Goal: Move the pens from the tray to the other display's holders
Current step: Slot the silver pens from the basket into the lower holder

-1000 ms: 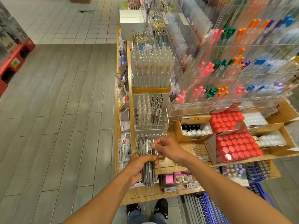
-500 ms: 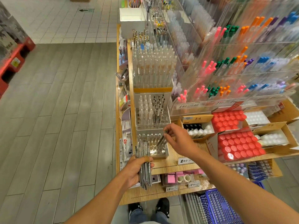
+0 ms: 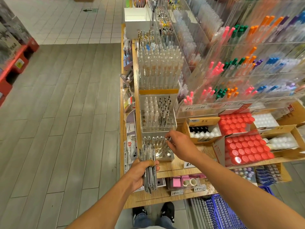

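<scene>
My left hand (image 3: 140, 173) grips a bundle of clear-bodied pens (image 3: 148, 167), held upright near the front edge of the wooden shelf. My right hand (image 3: 179, 144) pinches a single pen (image 3: 168, 139) over the back right part of a clear acrylic holder block (image 3: 162, 153) with rows of round holes. A few pens stand in the block's back row. Behind it rises a taller clear holder (image 3: 157, 111) with white and black pens.
Cardboard boxes of red-capped bottles (image 3: 245, 149) and white-capped bottles (image 3: 204, 131) sit right of the holder. Acrylic racks of coloured pens (image 3: 239, 76) fill the upper right. Price tags line the shelf edge (image 3: 188, 192). A blue basket (image 3: 226, 214) stands by my feet. Grey floor lies left.
My right hand took one pen from the bundle, carried it up to the clear holder block, and now lowers it at the back row. The left hand's bundle stayed near the shelf front.
</scene>
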Motion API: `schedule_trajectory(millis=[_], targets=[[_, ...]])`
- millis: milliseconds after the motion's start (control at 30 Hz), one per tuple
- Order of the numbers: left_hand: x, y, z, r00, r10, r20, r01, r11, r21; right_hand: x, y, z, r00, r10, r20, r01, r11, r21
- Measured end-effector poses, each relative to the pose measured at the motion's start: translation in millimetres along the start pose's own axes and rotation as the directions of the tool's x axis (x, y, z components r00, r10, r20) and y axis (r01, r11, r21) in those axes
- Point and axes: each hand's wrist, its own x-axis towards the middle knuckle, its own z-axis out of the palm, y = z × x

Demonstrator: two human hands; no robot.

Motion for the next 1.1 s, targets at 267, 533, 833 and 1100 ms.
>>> schedule_trajectory(millis=[267, 533, 833, 1100], targets=[[-7, 4, 2, 0.999, 0.030, 0.011, -0.030, 1.000, 0.002, 4, -2, 10, 0.998, -0.056, 0.004, 0.056, 0.990, -0.132], [-9, 4, 4, 0.998, 0.062, -0.004, -0.062, 0.997, 0.037, 4, -15, 12, 0.993, -0.067, -0.094, 0.051, 0.985, -0.163], [-6, 2, 8, 0.999, 0.045, 0.027, -0.045, 0.999, -0.002, -11, -42, 10, 0.850, 0.315, 0.422, -0.525, 0.576, 0.627], [-4, 2, -1, 0.999, 0.050, -0.016, -0.051, 0.998, -0.041, 3, -22, -21, 0.921, 0.381, 0.078, -0.343, 0.702, 0.624]])
